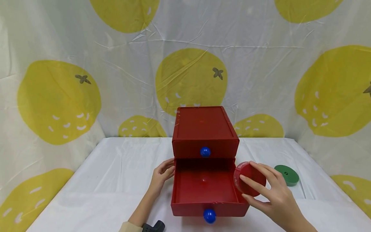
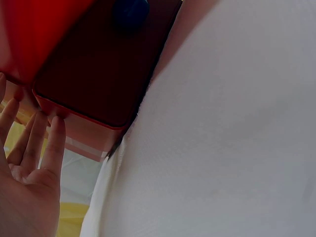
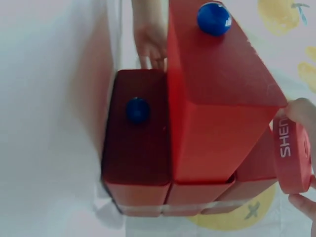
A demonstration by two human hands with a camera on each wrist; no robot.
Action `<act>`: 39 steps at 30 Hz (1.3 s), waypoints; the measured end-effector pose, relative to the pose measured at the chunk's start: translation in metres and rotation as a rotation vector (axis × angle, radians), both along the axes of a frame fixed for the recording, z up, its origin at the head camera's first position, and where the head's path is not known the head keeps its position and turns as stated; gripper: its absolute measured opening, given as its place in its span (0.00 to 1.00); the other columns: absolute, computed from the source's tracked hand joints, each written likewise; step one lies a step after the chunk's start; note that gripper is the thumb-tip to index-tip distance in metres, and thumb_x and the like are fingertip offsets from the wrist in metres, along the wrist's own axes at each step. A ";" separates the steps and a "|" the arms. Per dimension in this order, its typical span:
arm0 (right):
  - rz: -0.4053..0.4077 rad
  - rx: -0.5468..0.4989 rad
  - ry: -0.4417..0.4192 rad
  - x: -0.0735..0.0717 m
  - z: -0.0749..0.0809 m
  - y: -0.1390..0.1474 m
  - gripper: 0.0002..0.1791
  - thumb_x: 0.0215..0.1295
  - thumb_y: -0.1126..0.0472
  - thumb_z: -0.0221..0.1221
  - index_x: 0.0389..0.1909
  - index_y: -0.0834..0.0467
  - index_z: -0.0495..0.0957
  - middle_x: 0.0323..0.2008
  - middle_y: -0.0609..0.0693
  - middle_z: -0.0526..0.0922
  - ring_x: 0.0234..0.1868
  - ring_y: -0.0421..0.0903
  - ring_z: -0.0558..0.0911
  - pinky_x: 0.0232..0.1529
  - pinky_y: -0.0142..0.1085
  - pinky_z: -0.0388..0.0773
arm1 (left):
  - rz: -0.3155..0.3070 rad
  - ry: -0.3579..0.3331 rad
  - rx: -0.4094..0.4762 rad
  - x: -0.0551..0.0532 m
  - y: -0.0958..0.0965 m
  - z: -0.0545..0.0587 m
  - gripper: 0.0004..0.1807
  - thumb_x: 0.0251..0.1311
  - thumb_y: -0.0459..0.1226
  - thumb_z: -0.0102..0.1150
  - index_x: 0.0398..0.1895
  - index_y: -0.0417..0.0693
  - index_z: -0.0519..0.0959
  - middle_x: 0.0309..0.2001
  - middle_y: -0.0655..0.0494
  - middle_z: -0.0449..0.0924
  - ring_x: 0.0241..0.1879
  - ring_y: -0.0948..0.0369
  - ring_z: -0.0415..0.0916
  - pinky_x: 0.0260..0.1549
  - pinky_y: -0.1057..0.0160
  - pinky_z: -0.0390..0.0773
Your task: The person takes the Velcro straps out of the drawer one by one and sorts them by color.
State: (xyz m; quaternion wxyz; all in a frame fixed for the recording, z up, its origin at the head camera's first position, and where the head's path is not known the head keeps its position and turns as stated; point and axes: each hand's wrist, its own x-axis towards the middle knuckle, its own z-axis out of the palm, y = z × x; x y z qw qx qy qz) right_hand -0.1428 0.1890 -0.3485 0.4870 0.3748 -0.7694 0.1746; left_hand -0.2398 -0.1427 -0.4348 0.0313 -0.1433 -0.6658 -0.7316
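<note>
My right hand (image 1: 273,196) grips a red disc (image 1: 255,180) by its edge, thumb below and fingers above, tilted over the right front corner of the open drawer (image 1: 205,190). White lettering marks the rim of the red disc (image 3: 286,148) in the right wrist view. The drawer is pulled far out of a red cabinet (image 1: 201,122), and its floor shows bare. At the cabinet's left side is my left hand (image 1: 163,174); the left wrist view shows its fingers (image 2: 55,143) extended, with tips against the side wall.
A green disc (image 1: 287,175) lies on the white-covered table (image 1: 130,161), right of the cabinet. The drawers have blue knobs (image 1: 205,152); a pushed-in lower drawer (image 3: 138,143) shows below the open one. Behind hangs a lemon-patterned cloth (image 1: 130,80).
</note>
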 end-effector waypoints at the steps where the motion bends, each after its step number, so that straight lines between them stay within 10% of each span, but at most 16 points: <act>1: -0.001 -0.007 -0.001 0.001 -0.001 0.001 0.26 0.62 0.39 0.48 0.40 0.55 0.83 0.49 0.65 0.76 0.53 0.55 0.69 0.61 0.17 0.54 | 0.001 0.000 -0.003 0.000 0.000 0.000 0.20 0.61 0.31 0.50 0.57 0.37 0.69 0.46 0.62 0.77 0.47 0.69 0.76 0.44 0.67 0.78; 26: -0.110 -0.098 0.019 0.007 -0.026 0.023 0.29 0.61 0.36 0.47 0.35 0.58 0.82 0.45 0.66 0.76 0.53 0.50 0.68 0.62 0.18 0.54 | 0.002 -0.007 0.000 -0.001 0.002 -0.002 0.20 0.60 0.31 0.51 0.57 0.37 0.69 0.45 0.63 0.78 0.47 0.69 0.76 0.44 0.68 0.78; 39: -0.323 -0.040 -0.205 0.015 -0.049 0.050 0.38 0.58 0.28 0.38 0.41 0.53 0.82 0.50 0.63 0.73 0.52 0.49 0.65 0.56 0.11 0.44 | 0.009 -0.017 -0.001 0.000 0.000 -0.001 0.20 0.60 0.32 0.51 0.57 0.38 0.69 0.46 0.61 0.78 0.48 0.68 0.76 0.44 0.67 0.78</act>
